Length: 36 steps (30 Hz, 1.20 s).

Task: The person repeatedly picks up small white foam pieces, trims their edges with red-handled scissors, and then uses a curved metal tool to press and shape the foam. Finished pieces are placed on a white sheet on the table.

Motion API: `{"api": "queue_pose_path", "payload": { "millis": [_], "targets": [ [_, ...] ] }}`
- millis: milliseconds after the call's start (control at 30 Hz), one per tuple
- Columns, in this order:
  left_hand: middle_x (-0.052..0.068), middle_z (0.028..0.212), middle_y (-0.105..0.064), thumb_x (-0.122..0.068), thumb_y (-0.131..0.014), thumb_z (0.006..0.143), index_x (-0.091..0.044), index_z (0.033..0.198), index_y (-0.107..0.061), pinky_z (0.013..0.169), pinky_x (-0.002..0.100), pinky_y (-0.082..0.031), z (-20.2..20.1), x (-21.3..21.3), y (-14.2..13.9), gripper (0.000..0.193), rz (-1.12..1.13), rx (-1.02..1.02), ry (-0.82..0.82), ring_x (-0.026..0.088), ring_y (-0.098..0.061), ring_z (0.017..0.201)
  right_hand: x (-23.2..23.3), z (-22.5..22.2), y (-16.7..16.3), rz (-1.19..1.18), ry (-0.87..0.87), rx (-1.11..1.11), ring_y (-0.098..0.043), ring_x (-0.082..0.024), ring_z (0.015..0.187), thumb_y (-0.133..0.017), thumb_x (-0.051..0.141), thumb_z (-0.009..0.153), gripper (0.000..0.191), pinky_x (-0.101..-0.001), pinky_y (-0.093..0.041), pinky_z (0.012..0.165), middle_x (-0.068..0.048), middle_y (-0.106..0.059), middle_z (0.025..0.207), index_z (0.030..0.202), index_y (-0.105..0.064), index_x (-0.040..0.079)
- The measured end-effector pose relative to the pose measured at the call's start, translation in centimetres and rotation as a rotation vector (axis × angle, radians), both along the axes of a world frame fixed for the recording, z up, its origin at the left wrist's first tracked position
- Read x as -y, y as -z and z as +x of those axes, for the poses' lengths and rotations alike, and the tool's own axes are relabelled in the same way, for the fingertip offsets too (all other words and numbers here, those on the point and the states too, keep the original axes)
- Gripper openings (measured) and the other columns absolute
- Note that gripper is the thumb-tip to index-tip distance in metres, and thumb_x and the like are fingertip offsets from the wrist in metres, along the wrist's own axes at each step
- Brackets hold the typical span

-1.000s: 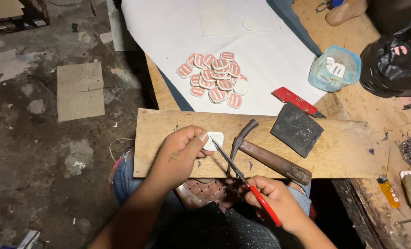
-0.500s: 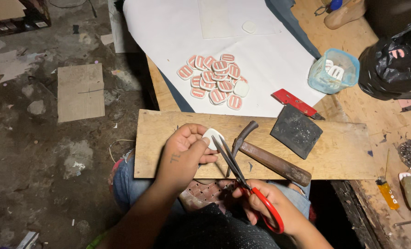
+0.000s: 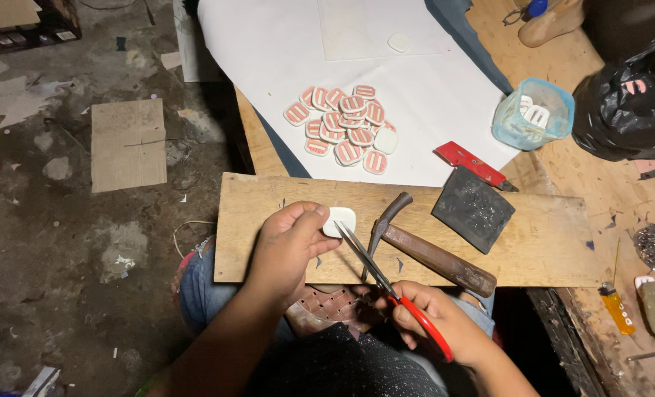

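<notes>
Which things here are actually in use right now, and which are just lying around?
In use:
left hand holding the white piece
right hand holding the red-handled scissors
wooden board

Lying about:
hammer
dark pad
pile of red-and-white pieces
blue tub
red cutter

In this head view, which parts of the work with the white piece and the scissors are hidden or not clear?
- White piece: its left part is covered by the left hand.
- Scissors: whether the tips touch the piece is too small to tell.
- Red handles: partly covered by the right hand.
- Hammer: the blades cross in front of its head.
- Blue tub: contents unclear.
</notes>
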State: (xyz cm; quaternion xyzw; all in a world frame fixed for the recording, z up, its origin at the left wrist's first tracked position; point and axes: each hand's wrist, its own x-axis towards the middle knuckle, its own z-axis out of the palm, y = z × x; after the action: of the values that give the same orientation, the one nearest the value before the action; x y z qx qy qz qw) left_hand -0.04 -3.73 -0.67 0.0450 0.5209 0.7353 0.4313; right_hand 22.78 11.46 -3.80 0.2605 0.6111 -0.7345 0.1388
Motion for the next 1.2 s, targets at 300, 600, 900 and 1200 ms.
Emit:
{"api": "queue_pose_path", "payload": {
  "millis": [300, 600, 900, 1200],
  "targets": [
    [0.014, 0.093, -0.075, -0.020, -0.055, 0.100, 0.006, 0.101, -0.069, 0.087, 0.034, -0.060, 0.1, 0.3, 0.4, 0.030, -0.031, -0.175, 0.049, 0.019, -0.072, 0.087, 0.6, 0.3, 0.7, 0.006, 0.087, 0.101, -0.055, -0.008, 0.051, -0.067, 0.022, 0.092, 0.023, -0.0236, -0.046, 0.047, 0.001, -0.060, 0.070, 0.104, -0.068, 0.002],
    [0.014, 0.094, -0.074, -0.019, -0.053, 0.102, 0.007, 0.101, -0.068, 0.089, 0.035, -0.061, 0.6, 0.3, 0.9, 0.030, 0.013, -0.215, 0.022, 0.018, -0.072, 0.088, 1.0, 0.6, 0.7, 0.039, 0.127, 0.177, -0.052, -0.009, 0.044, -0.067, 0.022, 0.091, 0.017, -0.0242, -0.043, 0.041, 0.001, -0.057, 0.065, 0.098, -0.068, 0.006],
    [0.016, 0.100, -0.071, -0.020, -0.047, 0.101, 0.004, 0.119, -0.055, 0.073, 0.033, -0.061, 0.2, 0.2, 0.5, 0.031, -0.126, -0.139, 0.009, 0.023, -0.074, 0.081, -2.4, 1.0, -5.6, 1.012, 0.209, -0.045, -0.075, -0.018, 0.077, -0.076, 0.022, 0.079, 0.029, -0.0317, -0.057, 0.073, -0.007, -0.076, 0.084, 0.100, -0.070, 0.004],
    [0.015, 0.106, -0.070, 0.001, -0.059, 0.092, 0.004, 0.125, -0.056, 0.081, 0.029, -0.058, 1.5, 0.4, 1.0, 0.034, -0.043, -0.169, 0.026, 0.019, -0.070, 0.092, -9.6, -2.0, -4.5, 1.562, 0.267, 0.091, -0.067, -0.040, 0.096, -0.081, 0.027, 0.084, 0.045, -0.0479, -0.052, 0.082, -0.022, -0.070, 0.104, 0.118, -0.069, 0.000]
  ]
}}
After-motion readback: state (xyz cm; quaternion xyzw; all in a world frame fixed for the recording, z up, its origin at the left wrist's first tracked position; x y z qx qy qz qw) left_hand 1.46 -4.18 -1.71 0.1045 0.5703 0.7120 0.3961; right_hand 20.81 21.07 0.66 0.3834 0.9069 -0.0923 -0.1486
